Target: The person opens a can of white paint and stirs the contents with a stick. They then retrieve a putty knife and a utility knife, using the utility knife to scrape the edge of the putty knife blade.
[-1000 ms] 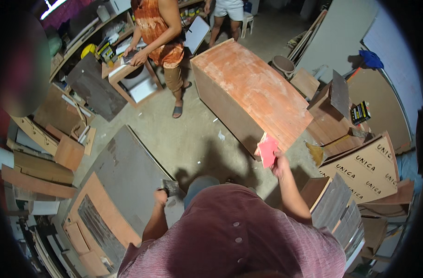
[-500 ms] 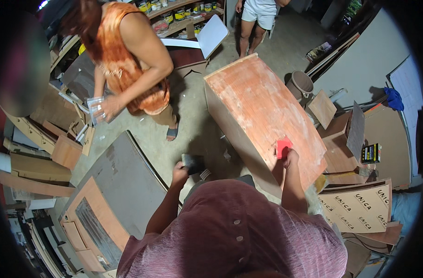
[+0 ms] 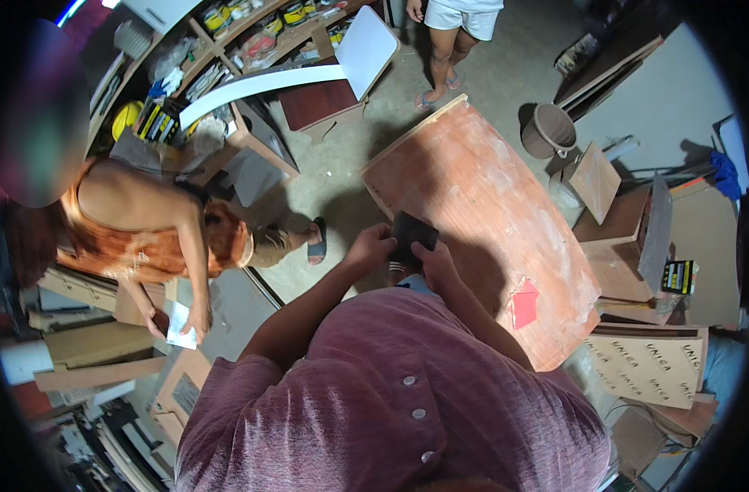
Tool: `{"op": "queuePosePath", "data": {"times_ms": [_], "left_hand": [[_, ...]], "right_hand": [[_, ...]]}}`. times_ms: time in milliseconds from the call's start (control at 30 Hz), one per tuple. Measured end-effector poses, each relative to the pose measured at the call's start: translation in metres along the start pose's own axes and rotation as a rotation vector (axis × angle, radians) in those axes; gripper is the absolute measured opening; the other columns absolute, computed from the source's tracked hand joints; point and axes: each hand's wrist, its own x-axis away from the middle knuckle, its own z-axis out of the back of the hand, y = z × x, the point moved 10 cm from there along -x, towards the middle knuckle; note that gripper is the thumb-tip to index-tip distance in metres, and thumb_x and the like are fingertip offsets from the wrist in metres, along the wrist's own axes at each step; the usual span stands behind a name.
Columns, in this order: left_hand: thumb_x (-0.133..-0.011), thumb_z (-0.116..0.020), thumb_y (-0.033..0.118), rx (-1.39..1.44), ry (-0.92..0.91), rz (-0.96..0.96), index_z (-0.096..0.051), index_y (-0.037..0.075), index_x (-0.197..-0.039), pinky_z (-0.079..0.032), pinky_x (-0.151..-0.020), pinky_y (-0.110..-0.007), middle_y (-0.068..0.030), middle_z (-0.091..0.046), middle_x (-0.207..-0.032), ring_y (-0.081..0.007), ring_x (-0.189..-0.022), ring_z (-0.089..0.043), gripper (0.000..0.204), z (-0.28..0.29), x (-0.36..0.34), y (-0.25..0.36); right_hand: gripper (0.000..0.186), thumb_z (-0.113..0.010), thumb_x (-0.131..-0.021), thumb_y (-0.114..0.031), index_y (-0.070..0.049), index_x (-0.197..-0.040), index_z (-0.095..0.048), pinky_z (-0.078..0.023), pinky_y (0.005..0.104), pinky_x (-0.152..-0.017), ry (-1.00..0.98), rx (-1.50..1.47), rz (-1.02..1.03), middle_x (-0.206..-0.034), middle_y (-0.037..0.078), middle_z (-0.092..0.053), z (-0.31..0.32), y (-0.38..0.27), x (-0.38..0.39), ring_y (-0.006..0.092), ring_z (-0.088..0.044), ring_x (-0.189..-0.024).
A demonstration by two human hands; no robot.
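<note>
My left hand (image 3: 373,244) and my right hand (image 3: 436,258) meet at the middle of the view, both closed on a small dark, flat block or sheet (image 3: 411,239), one at each side of it. Behind them is a large plywood box (image 3: 481,180) with a pale, dusty reddish top. A red piece of what looks like sandpaper (image 3: 524,303) lies on that top, to the right of my forearm.
A co-worker in an orange top (image 3: 137,221) bends at the left, holding a pale sheet (image 3: 180,324). Another person's legs (image 3: 448,49) stand at the back. Shelves of cans (image 3: 260,33), a white board (image 3: 366,49), a bucket (image 3: 548,129) and stacked panels (image 3: 641,369) surround me.
My right hand has let go of the red piece, now lying on the box, and moved left onto the dark block, which my left hand raised. The co-worker moved down-left and bent over.
</note>
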Motion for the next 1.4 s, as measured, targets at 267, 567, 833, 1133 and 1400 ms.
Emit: {"op": "queuePosePath", "data": {"times_ms": [267, 567, 833, 1133, 1400], "left_hand": [[-0.091, -0.062, 0.021, -0.308, 0.124, -0.045, -0.065, -0.001, -0.097, -0.050, -0.068, -0.033, -0.0083, -0.067, -0.080, -0.0183, -0.075, -0.064, 0.023, 0.115, -0.092, 0.026], [-0.088, -0.066, 0.032, -0.745, -0.092, -0.054, -0.062, 0.000, -0.109, -0.051, -0.083, -0.042, -0.0188, -0.068, -0.099, -0.0335, -0.094, -0.066, 0.038, 0.134, -0.245, 0.042], [-0.089, -0.064, 0.037, -0.748, -0.633, -0.097, -0.062, 0.003, -0.113, -0.049, -0.086, -0.041, -0.0176, -0.067, -0.104, -0.0323, -0.098, -0.065, 0.042, 0.115, -0.373, 0.046], [-0.088, -0.063, 0.035, -0.923, -0.651, -0.048, -0.065, -0.002, -0.110, -0.049, -0.086, -0.041, -0.0194, -0.069, -0.102, -0.0335, -0.096, -0.066, 0.043, 0.276, -0.471, 0.032], [-0.090, -0.062, 0.030, -0.858, -0.612, -0.291, -0.066, -0.004, -0.108, -0.050, -0.084, -0.037, -0.0193, -0.069, -0.099, -0.0276, -0.094, -0.067, 0.038, 0.264, -0.504, 0.139]], "right_hand": [[0.026, -0.065, -0.089, -0.007, 0.001, -0.114, -0.062, -0.053, 0.0375, -0.079, 0.300, -0.086, 0.294, -0.100, 0.010, -0.069, 0.057, -0.096, -0.097, 0.0193, -0.066, -0.089], [0.018, -0.055, -0.094, -0.006, -0.001, -0.110, -0.063, -0.054, 0.0270, -0.054, 0.614, -0.055, 0.361, -0.093, 0.005, -0.069, 0.083, -0.171, -0.117, 0.0133, -0.066, -0.076], [0.010, -0.059, -0.092, -0.006, 0.002, -0.098, -0.062, -0.051, 0.0295, -0.048, 1.090, 0.101, 0.314, -0.074, 0.006, -0.064, 0.066, -0.160, -0.197, 0.0131, -0.060, -0.058], [0.023, -0.059, -0.087, -0.012, 0.000, -0.105, -0.066, -0.054, 0.0431, -0.072, 1.407, 0.460, 0.152, -0.087, 0.021, -0.071, 0.011, -0.193, -0.210, 0.0334, -0.070, -0.077], [0.032, -0.056, -0.082, -0.019, -0.006, -0.110, -0.066, -0.052, 0.0511, -0.082, 1.377, 0.570, -0.115, -0.097, 0.026, -0.068, -0.020, -0.199, -0.230, 0.0427, -0.066, -0.092]]}}
